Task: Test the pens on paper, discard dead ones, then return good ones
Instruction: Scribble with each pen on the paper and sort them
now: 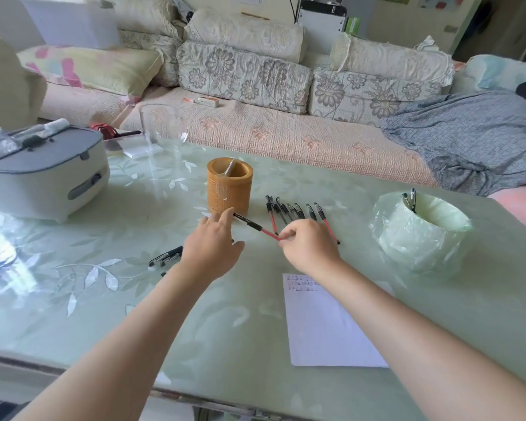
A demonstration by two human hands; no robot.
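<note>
Centre frame: fingers (286, 236) of the right hand (309, 246) pinch the red tail end of a red pen (257, 227), which slants up-left. The left hand (213, 250) is spread w/ fingers straight, gripping nothing. Its index tip sits at the pen's black cap end; touching or just short, can't tell.

Just behind the hands a row of pens (286, 211) lies on the worktop (134, 299). A bamboo pen holder (230, 192) stands left of the row, upper centre. A sheet of paper (331, 329), scribbles along its top edge, lies lower right by the right forearm. A bag-lined bin (422, 238) at far right holds two pens (409, 200).

Risks, as judged: a pinch that far back gives poor leverage, so a tug at the cap could flick the pen into the row & muddle tested w/ untested. A loose cap may also roll off.
</note>
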